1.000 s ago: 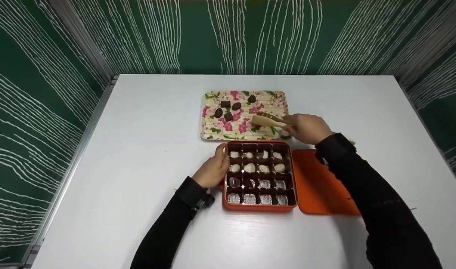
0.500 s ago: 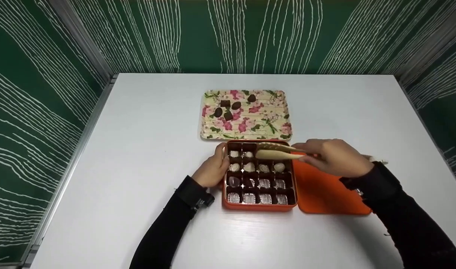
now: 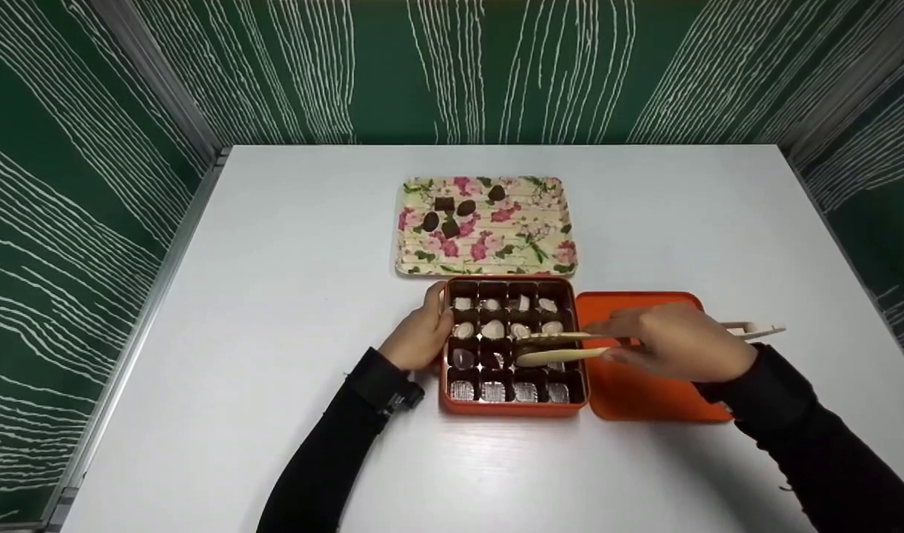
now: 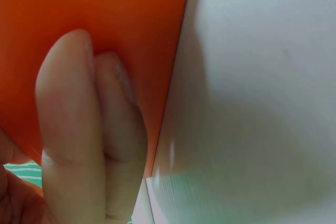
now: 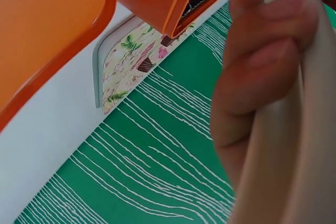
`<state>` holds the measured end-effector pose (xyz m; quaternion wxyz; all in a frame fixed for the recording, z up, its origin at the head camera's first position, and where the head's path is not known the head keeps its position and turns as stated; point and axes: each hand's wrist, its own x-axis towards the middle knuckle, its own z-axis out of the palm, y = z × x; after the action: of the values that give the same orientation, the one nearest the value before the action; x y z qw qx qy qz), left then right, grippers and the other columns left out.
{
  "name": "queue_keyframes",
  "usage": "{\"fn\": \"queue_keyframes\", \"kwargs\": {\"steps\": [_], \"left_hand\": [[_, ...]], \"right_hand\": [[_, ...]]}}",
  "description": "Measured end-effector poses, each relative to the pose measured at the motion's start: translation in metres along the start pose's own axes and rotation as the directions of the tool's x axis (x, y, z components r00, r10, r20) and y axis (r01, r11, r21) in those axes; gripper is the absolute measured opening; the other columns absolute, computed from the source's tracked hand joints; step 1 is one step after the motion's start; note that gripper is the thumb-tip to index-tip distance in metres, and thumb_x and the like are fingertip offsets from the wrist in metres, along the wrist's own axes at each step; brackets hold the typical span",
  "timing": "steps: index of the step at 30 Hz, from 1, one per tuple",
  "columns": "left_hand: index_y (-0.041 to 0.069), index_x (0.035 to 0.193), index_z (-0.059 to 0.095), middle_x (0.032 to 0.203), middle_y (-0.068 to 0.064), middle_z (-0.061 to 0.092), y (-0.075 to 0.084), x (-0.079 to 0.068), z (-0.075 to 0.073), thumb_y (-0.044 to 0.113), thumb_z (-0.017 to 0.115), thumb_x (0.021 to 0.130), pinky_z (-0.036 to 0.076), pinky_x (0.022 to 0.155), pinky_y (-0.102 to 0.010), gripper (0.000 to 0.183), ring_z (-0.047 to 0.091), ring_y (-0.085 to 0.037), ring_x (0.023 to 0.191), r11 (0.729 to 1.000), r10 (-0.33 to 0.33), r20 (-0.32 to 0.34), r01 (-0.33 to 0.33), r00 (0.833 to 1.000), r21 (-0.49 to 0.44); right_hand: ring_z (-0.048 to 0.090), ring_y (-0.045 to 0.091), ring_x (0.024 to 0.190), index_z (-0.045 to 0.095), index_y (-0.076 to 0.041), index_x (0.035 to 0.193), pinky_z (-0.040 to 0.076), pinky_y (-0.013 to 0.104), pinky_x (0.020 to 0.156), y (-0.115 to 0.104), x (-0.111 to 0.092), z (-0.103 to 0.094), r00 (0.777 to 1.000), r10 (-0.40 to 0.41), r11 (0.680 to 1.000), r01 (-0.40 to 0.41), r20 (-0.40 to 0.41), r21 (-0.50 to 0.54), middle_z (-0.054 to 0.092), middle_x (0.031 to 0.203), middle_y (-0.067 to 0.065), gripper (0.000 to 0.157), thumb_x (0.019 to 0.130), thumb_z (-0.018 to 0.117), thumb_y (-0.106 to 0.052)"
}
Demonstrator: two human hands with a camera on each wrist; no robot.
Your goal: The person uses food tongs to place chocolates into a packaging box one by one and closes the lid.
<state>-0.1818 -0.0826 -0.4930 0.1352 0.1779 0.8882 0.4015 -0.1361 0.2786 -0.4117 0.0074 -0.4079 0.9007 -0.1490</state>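
An orange square box [image 3: 514,409] holds a dark divided insert. Pale chocolates [image 3: 494,329] fill its two far rows, and dark ones [image 3: 463,360] lie at the left of the third row. My left hand [image 3: 420,333] grips the box's left side, with two fingers [image 4: 71,103] lying along the orange wall. My right hand [image 3: 677,342] holds wooden tongs [image 3: 570,354], fingers curled round them in the right wrist view. The tips are over the third row, right of its middle. A dark shape shows between them; I cannot tell whether it is a chocolate.
A floral tray [image 3: 540,259] with several dark chocolates [image 3: 444,203] lies behind the box. To the right, an orange lid [image 3: 637,403] is flat on the white table [image 3: 296,244], partly beneath my right hand. A green wall with white streaks [image 3: 392,74] stands behind.
My right hand has brought the tongs from the tray back toward me, across the box's far row and down to the third row. My left hand has stayed on the box.
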Motion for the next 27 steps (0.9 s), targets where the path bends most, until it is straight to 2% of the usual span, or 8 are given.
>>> {"fn": "queue_keyframes", "kwargs": {"steps": [6,11,17,20,24,27], "left_hand": [[0.0,0.158,0.017,0.12,-0.037,0.064,-0.001,0.0,0.001,0.019,0.037,0.11,0.049,0.103,-0.055,0.056,0.064,-0.047,0.114,1.0,0.013,0.001,-0.013,1.0,0.004],[0.001,0.159,0.016,0.124,-0.037,0.063,-0.001,0.0,0.0,0.021,0.038,0.11,0.048,0.103,-0.055,0.057,0.063,-0.047,0.115,1.0,-0.004,0.007,0.004,1.0,-0.002],[0.002,0.161,0.013,0.122,-0.035,0.064,-0.002,0.001,0.0,0.023,0.037,0.11,0.05,0.101,-0.053,0.06,0.066,-0.045,0.109,1.0,-0.026,0.019,0.026,0.999,-0.001],[0.002,0.16,0.013,0.121,-0.035,0.065,-0.002,0.001,0.0,0.023,0.037,0.11,0.051,0.099,-0.053,0.059,0.067,-0.044,0.107,1.0,-0.026,0.022,0.026,0.999,-0.012],[0.002,0.16,0.013,0.124,-0.036,0.063,-0.002,0.001,0.0,0.023,0.037,0.11,0.05,0.101,-0.054,0.059,0.066,-0.045,0.111,1.0,-0.025,0.02,0.026,0.999,-0.018],[0.001,0.16,0.013,0.126,-0.036,0.062,-0.001,0.001,0.001,0.024,0.037,0.11,0.049,0.104,-0.054,0.06,0.064,-0.045,0.114,1.0,-0.024,0.017,0.024,1.0,-0.015]], "right_hand": [[0.054,0.004,0.062,0.073,-0.017,0.128,0.043,0.023,0.055,-0.005,0.011,-0.005,0.996,0.047,0.999,-0.045,0.08,-0.024,0.068,0.095,-0.002,0.044,0.087,0.079,-0.005],[0.063,0.011,0.066,0.072,-0.017,0.132,0.051,0.028,0.058,-0.009,0.023,-0.012,0.981,0.093,0.995,-0.087,0.169,-0.043,0.073,0.107,0.005,0.044,0.089,0.079,-0.011],[0.072,0.02,0.083,0.069,-0.015,0.135,0.058,0.038,0.07,-0.006,0.028,-0.018,0.961,0.101,0.995,-0.1,0.257,-0.018,0.071,0.124,0.009,0.046,0.09,0.079,-0.018],[0.071,0.022,0.088,0.069,-0.016,0.135,0.057,0.04,0.074,-0.001,0.029,-0.017,0.956,0.094,0.995,-0.099,0.277,0.002,0.066,0.136,0.012,0.046,0.091,0.079,-0.021],[0.07,0.021,0.087,0.07,-0.019,0.135,0.052,0.035,0.071,0.007,0.028,-0.015,0.957,0.096,0.993,-0.11,0.274,0.039,0.061,0.142,0.018,0.047,0.09,0.081,-0.022],[0.063,0.013,0.071,0.069,-0.021,0.136,0.045,0.029,0.066,0.012,0.028,-0.014,0.954,0.104,0.988,-0.131,0.28,0.077,0.06,0.142,0.02,0.049,0.088,0.082,-0.02]]}}
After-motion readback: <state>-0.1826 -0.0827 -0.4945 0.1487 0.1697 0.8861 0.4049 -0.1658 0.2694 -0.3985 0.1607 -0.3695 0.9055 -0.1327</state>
